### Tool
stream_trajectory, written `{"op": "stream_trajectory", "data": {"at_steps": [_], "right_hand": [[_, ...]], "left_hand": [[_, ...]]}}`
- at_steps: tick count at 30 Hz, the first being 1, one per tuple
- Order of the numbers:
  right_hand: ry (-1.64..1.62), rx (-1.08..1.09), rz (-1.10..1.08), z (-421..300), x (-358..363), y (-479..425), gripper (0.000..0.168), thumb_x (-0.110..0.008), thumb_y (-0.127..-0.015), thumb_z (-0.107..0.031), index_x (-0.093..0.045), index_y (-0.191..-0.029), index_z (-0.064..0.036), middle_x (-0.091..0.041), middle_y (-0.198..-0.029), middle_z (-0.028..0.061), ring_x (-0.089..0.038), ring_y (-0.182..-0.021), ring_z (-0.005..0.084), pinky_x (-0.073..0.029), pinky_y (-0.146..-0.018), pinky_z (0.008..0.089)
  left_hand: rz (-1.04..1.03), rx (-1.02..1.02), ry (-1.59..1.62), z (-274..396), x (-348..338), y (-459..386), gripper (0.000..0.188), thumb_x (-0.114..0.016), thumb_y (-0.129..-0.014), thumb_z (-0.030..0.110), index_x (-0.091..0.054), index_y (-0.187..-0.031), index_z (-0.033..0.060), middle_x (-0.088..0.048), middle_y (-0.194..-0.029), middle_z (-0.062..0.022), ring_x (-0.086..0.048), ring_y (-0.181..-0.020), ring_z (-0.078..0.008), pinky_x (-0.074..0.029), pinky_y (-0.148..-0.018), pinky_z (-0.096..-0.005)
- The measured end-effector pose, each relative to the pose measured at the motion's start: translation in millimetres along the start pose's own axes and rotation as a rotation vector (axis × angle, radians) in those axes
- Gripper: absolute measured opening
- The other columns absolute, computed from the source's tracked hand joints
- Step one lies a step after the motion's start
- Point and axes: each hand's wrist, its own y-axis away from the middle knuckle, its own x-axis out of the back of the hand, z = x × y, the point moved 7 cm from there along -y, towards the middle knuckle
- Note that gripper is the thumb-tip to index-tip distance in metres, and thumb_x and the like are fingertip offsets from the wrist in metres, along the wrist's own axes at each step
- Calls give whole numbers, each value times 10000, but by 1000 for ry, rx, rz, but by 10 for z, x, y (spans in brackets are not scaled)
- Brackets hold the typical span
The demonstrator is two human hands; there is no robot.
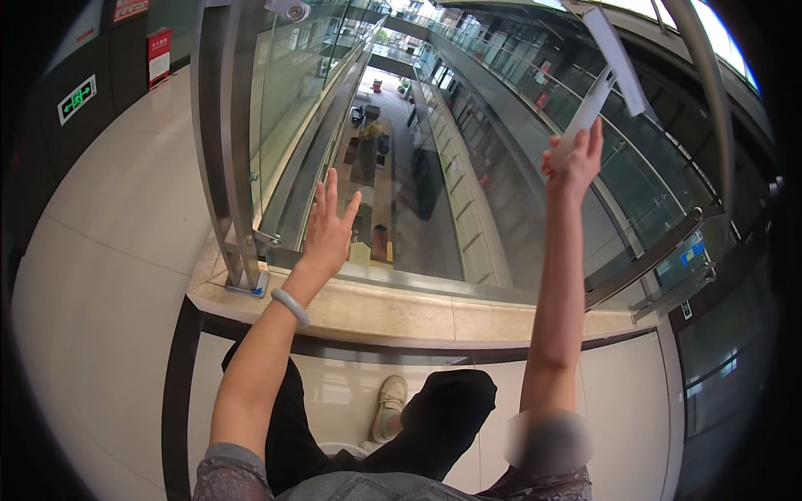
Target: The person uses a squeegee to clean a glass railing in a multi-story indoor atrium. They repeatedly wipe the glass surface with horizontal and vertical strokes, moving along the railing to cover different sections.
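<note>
My right hand [575, 161] is raised and wrapped around the white handle of a window squeegee [615, 61]. The squeegee's long white head is tilted at the upper right, in front of the glass balustrade [432, 250]. Lower and further left, my left hand [327, 235] is spread with its fingers apart and holds nothing. Whether its palm touches the glass cannot be told. A pale bangle [290, 307] circles the left wrist.
A stone ledge [401, 316] runs along the foot of the glass. Steel posts [235, 156] stand at the left, and a curved steel rail [714, 94] bends at the right. Beyond the glass, an atrium drops to a lower floor with furniture [369, 147]. Pale tiles [119, 206] cover the left walkway.
</note>
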Motion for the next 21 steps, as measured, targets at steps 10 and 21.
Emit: {"op": "stream_trajectory", "data": {"at_steps": [10, 21], "right_hand": [[-59, -325, -301, 982, -112, 1682, 637, -475, -972, -148, -173, -1525, -242, -567, -745, 77, -521, -433, 142, -343, -313, 250], [72, -39, -35, 870, -169, 740, 690, -504, -960, -168, -111, -1527, -178, -570, -849, 110, -597, -576, 171, -453, -435, 302]], "left_hand": [[-12, -12, -28, -55, 5, 36, 736, -688, -767, -7, -405, -1435, 124, 25, -1582, -216, -171, -1423, -467, -351, -1086, -511], [-23, -12, -45, -81, 25, 48, 746, -698, -762, -5, -404, -1434, 127, 18, -1580, -220, -179, -1420, -468, -351, -1088, -502]]}}
